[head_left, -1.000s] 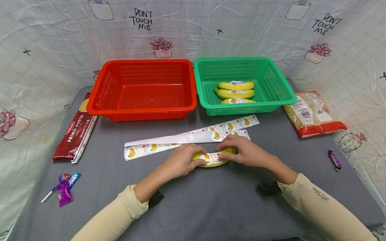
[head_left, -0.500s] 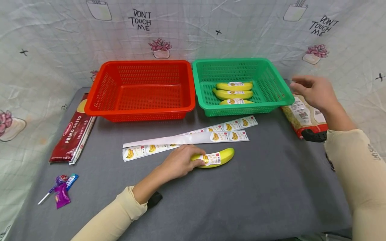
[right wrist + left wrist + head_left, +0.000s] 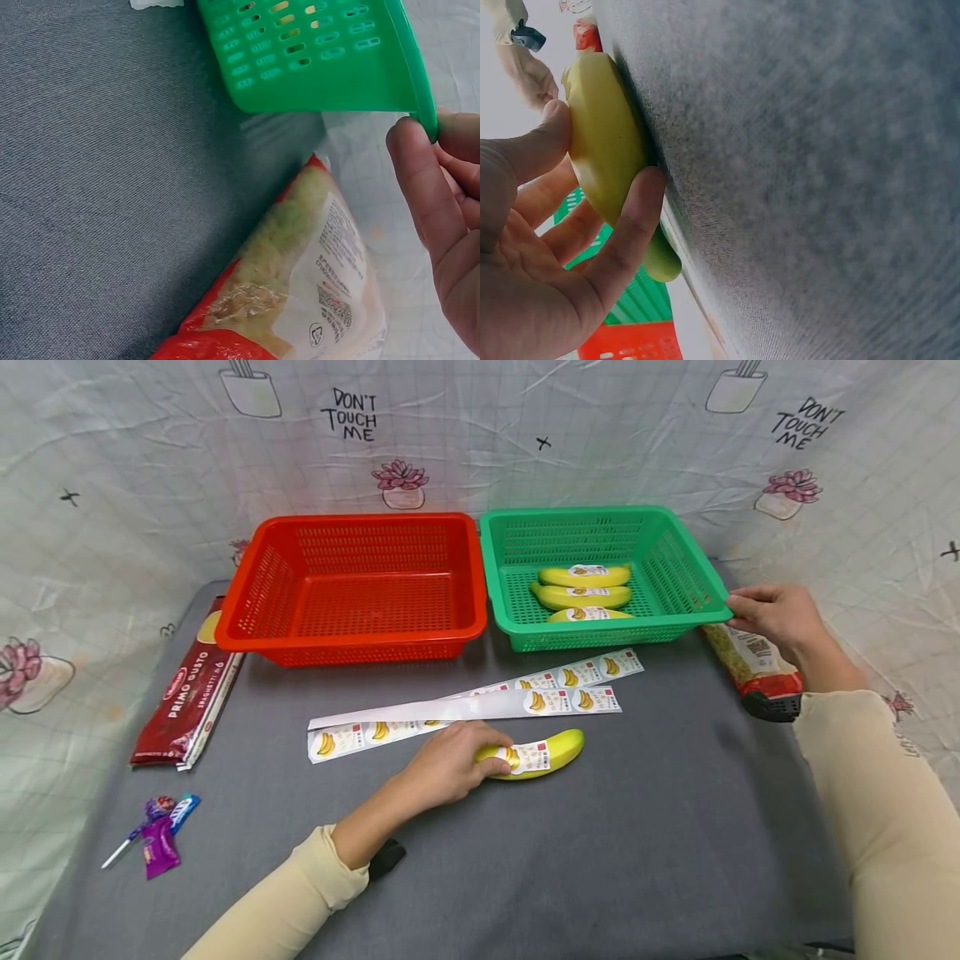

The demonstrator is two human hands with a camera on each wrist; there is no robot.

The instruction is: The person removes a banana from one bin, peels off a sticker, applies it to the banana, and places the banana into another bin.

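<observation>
Here the left hand (image 3: 450, 766) lies on the grey table (image 3: 600, 860) and holds one end of a banana (image 3: 542, 754). In the left wrist view its thumb and fingers (image 3: 630, 225) are curled around the yellow fruit, which lies flat on the table. The banana has a sticker (image 3: 528, 757) with a small banana picture around its middle, and its free end points to the right.

The right hand (image 3: 776, 614) is far from the left one, at the right front corner of the green basket (image 3: 675, 560). In the right wrist view the thumb is under the green rim and the other fingers (image 3: 450, 142) are over it, so the hand pinches the corner of the basket. The basket stands on the table, and three bananas (image 3: 581, 593) with stickers lie side by side in it.

Just beside the green basket, on its left, stands a red basket (image 3: 352, 585). Between the baskets and the held banana lie two long strips of stickers (image 3: 480, 706), partly one over the other. Under the right hand, near the basket corner, lies a clear bag of pasta (image 3: 750, 660) with a red end. At the left edge of the table lies a dark red pack of spaghetti (image 3: 187, 693), and nearer to the person there are some small candies (image 3: 157, 835) in wrappers. A printed cloth (image 3: 150, 460) hangs behind the table.
</observation>
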